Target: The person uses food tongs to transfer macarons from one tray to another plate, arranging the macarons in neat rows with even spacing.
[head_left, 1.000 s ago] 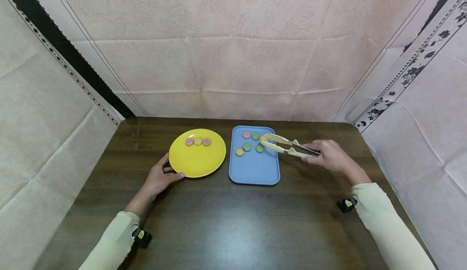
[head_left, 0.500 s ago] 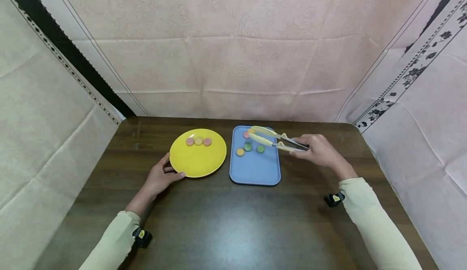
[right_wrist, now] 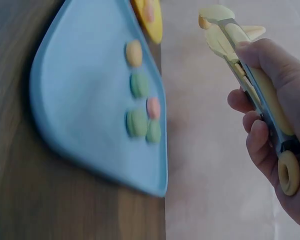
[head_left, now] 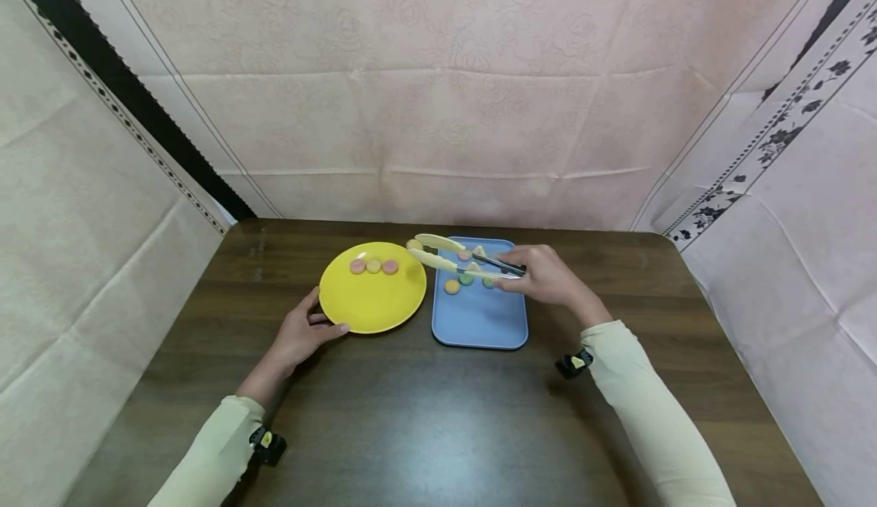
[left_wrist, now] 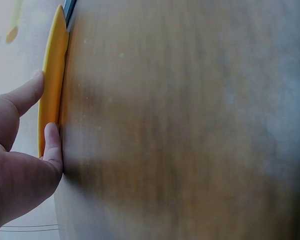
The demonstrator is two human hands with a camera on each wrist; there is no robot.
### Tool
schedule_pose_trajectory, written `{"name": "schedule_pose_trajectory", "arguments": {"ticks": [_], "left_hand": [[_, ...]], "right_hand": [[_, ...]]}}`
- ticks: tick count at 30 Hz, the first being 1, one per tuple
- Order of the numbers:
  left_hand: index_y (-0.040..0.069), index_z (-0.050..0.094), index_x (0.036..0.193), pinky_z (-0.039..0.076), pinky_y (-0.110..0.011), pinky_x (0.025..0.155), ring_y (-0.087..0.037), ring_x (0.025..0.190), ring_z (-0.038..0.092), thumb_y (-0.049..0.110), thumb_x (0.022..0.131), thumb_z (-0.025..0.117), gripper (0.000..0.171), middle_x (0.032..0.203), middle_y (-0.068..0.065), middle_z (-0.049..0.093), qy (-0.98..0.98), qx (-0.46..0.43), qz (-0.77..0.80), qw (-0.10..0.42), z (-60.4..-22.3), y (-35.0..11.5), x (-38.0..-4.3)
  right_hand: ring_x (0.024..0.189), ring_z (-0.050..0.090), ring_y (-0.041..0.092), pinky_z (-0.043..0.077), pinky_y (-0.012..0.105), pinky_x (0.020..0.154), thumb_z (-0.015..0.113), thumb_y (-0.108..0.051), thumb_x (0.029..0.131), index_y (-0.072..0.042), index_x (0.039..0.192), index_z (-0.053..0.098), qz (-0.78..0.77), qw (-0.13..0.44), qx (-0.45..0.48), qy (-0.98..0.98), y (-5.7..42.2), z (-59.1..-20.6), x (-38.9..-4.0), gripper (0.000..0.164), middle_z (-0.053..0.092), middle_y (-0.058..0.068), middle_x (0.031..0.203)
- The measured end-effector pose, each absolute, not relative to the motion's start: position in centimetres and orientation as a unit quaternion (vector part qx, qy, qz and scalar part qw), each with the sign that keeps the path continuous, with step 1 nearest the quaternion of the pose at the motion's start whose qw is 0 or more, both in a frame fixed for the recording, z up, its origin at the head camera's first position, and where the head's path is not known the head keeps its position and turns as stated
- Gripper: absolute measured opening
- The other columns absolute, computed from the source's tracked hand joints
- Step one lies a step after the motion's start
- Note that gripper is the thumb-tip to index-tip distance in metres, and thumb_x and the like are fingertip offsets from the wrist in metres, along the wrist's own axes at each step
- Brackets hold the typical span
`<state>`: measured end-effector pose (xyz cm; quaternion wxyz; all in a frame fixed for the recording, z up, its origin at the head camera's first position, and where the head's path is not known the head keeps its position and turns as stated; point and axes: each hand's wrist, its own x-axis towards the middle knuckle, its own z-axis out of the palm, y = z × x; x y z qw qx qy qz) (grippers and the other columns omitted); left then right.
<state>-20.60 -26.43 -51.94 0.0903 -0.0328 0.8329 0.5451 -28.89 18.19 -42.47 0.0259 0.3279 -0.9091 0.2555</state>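
My left hand [head_left: 300, 337] rests at the near-left edge of a yellow plate [head_left: 372, 305], its thumb and fingertips touching the rim. On that plate lie a row of two pink macarons and a yellow one [head_left: 373, 266]. My right hand [head_left: 544, 275] grips a pair of tongs [head_left: 441, 243] with cream tips. Between the tips is an orange-yellow macaron [head_left: 414, 244], raised near the plate's right edge; the right wrist view also shows this macaron [right_wrist: 204, 23]. Beneath the tongs sits a blue tray [head_left: 479, 320] with green, pink and orange macarons, partly hidden from the head.
Plate and tray stand side by side on a dark wooden table [head_left: 411, 416], near its far edge. Pale patterned cloth [head_left: 438, 126] hangs behind and at both sides. Each wrist wears a small black camera [head_left: 574, 363].
My right hand has carried the tongs and the pinched macaron leftward, from the tray's right side across to the plate's edge. The left hand stays at the plate.
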Motion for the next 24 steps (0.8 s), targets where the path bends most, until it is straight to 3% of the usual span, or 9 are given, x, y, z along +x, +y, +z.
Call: {"name": "schedule_pose_trajectory", "arguments": {"ticks": [2,5,9,12,16,22,24], "left_hand": [[0.006,0.005,0.165,0.056,-0.029,0.089,-0.039,0.128,0.057,0.024,0.090,0.081,0.108,0.163,-0.023,0.027,0.834,-0.034,0.544,0.090,-51.9,-26.4,-20.6],[0.007,0.005,0.165,0.056,-0.031,0.091,-0.039,0.129,0.056,0.025,0.091,0.081,0.108,0.164,-0.022,0.026,0.834,-0.033,0.543,0.091,-51.9,-26.4,-20.6],[0.008,0.005,0.165,0.056,-0.033,0.093,-0.039,0.130,0.055,0.026,0.091,0.081,0.108,0.164,-0.022,0.026,0.835,-0.035,0.541,0.093,-51.8,-26.3,-20.6],[0.009,0.006,0.165,0.056,-0.034,0.093,-0.039,0.130,0.055,0.025,0.091,0.081,0.107,0.163,-0.022,0.027,0.835,-0.035,0.542,0.091,-51.8,-26.3,-20.6],[0.009,0.006,0.165,0.056,-0.033,0.092,-0.038,0.130,0.054,0.025,0.091,0.081,0.107,0.163,-0.021,0.028,0.833,-0.031,0.545,0.090,-51.8,-26.3,-20.6],[0.009,0.005,0.165,0.056,-0.029,0.090,-0.038,0.129,0.055,0.023,0.091,0.081,0.107,0.163,-0.021,0.027,0.832,-0.033,0.547,0.091,-51.7,-26.3,-20.6],[0.009,0.005,0.165,0.056,-0.029,0.090,-0.038,0.129,0.055,0.023,0.091,0.081,0.107,0.163,-0.022,0.027,0.832,-0.033,0.546,0.092,-51.7,-26.3,-20.5]], "right_hand": [[0.081,0.062,0.016,0.052,0.034,0.067,0.081,-0.035,0.088,-0.003,0.131,0.069,0.258,0.025,0.337,-0.905,17.0,-42.5,-29.0,0.054,0.075,0.011,0.115],[0.067,0.056,0.018,0.048,0.033,0.059,0.081,-0.031,0.089,-0.007,0.136,0.067,0.271,0.020,0.356,-0.894,15.3,-42.5,-29.3,0.054,0.076,0.009,0.108],[0.086,0.071,0.022,0.055,0.035,0.070,0.081,-0.031,0.089,-0.008,0.133,0.068,0.267,0.022,0.377,-0.887,13.2,-42.8,-29.7,0.052,0.075,0.010,0.118],[0.098,0.071,0.020,0.056,0.036,0.078,0.082,-0.033,0.088,-0.008,0.128,0.072,0.253,0.016,0.383,-0.888,11.8,-43.1,-30.1,0.048,0.074,0.009,0.122],[0.077,0.061,0.016,0.051,0.034,0.066,0.080,-0.032,0.089,-0.010,0.126,0.074,0.246,-0.003,0.389,-0.888,10.3,-43.7,-30.3,0.043,0.076,0.008,0.109],[0.087,0.064,0.014,0.050,0.032,0.074,0.080,-0.033,0.088,-0.008,0.121,0.077,0.217,0.011,0.412,-0.885,8.6,-44.8,-30.4,0.041,0.077,0.006,0.109],[0.082,0.063,0.014,0.047,0.033,0.077,0.081,-0.033,0.088,-0.008,0.120,0.077,0.206,0.012,0.419,-0.884,8.0,-45.0,-30.3,0.041,0.077,0.005,0.109]]}}
